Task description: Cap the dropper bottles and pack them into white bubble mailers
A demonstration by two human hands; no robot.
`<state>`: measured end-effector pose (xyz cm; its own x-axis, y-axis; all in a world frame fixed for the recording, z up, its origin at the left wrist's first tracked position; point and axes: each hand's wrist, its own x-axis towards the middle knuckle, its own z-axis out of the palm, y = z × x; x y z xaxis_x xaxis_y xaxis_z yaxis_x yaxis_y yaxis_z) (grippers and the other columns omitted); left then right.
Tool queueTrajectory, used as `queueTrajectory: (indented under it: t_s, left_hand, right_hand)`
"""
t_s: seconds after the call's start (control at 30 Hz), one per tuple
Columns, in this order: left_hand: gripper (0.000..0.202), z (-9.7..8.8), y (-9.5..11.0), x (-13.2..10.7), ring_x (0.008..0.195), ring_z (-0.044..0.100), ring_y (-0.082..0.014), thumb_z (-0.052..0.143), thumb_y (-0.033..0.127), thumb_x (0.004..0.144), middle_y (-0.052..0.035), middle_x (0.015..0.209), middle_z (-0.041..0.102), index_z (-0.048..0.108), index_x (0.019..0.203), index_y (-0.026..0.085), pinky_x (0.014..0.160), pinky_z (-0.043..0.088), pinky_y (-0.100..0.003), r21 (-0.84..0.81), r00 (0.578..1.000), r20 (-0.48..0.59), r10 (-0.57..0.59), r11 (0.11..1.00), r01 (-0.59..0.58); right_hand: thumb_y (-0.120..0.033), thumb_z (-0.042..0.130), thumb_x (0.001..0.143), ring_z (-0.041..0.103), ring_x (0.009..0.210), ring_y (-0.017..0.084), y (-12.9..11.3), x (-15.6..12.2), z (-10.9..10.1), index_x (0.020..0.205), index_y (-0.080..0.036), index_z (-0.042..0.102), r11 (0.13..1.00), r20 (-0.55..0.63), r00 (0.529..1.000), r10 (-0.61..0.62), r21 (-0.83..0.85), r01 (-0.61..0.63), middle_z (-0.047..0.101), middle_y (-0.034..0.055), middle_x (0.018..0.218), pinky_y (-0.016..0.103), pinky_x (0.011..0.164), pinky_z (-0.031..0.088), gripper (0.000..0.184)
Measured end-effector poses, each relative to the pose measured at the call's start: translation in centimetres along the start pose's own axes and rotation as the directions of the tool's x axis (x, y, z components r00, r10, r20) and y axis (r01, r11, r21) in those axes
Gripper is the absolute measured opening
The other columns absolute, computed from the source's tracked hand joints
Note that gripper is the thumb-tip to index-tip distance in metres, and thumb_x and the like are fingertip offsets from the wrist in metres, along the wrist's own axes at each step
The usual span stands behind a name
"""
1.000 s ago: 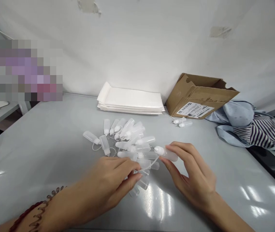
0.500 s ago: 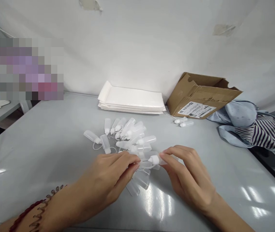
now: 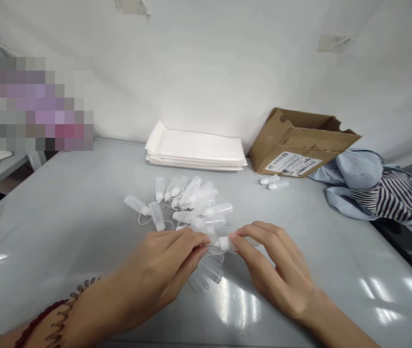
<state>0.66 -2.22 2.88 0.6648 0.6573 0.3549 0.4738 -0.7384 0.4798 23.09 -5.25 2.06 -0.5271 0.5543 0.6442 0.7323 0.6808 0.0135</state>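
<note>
Pinching a bottle (image 3: 224, 243) behind its white neck, the right hand (image 3: 276, 273) points it at the left hand (image 3: 167, 263), whose fingers press together.

The left wrist (image 3: 86, 307) wears a brownish, see-through spiral hair tie (image 3: 62, 314), its loops standing out. Just beside it sits a dark red, cord-like bracelet (image 3: 39, 320). The right hand (image 3: 274, 266) and forearm (image 3: 336, 316) are bare.
</note>
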Motion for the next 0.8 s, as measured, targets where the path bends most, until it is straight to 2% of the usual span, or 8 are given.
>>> queueTrajectory:
  t_s: [0.2,0.5,0.8]
  left_hand:
    - [0.016,-0.01,0.0,0.02,0.078,0.066,-0.0132,0.036,0.017,0.1,0.0008,0.091,0.068,0.05,0.105,0.021,0.067,0.05,-0.025,0.022,1.0,-0.018,0.016,1.0,-0.016]
    - [0.017,-0.13,0.12,0.14,0.076,0.066,-0.0131,0.036,0.016,0.1,0.0006,0.089,0.068,0.052,0.105,0.019,0.066,0.049,-0.025,0.02,0.998,-0.034,0.044,0.999,-0.043]
    - [0.016,0.07,-0.09,0.02,0.076,0.065,-0.0127,0.04,0.016,0.099,0.0006,0.09,0.068,0.054,0.106,0.018,0.066,0.049,-0.024,-0.002,0.999,-0.031,0.04,0.999,-0.04]
  right_hand:
    - [-0.002,0.046,0.087,0.059,0.092,0.026,0.1,-0.37,0.2,0.106,-0.009,0.062,1.0,0.01,1.0,0.002,0.018,-0.002,0.063,0.0152,0.094,0.04,0.07,0.051,0.025]
    - [0.001,0.048,0.085,0.058,0.089,0.024,-0.13,-0.24,0.23,0.109,-0.01,0.058,0.995,-0.01,0.999,0.052,0.085,-0.051,0.061,0.0147,0.094,0.038,0.068,0.049,0.029]
    - [0.003,0.051,0.084,0.056,0.092,0.024,-0.19,-0.26,0.29,0.106,-0.006,0.06,0.992,-0.017,0.999,0.052,0.113,-0.049,0.059,0.0153,0.098,0.037,0.071,0.048,0.026]
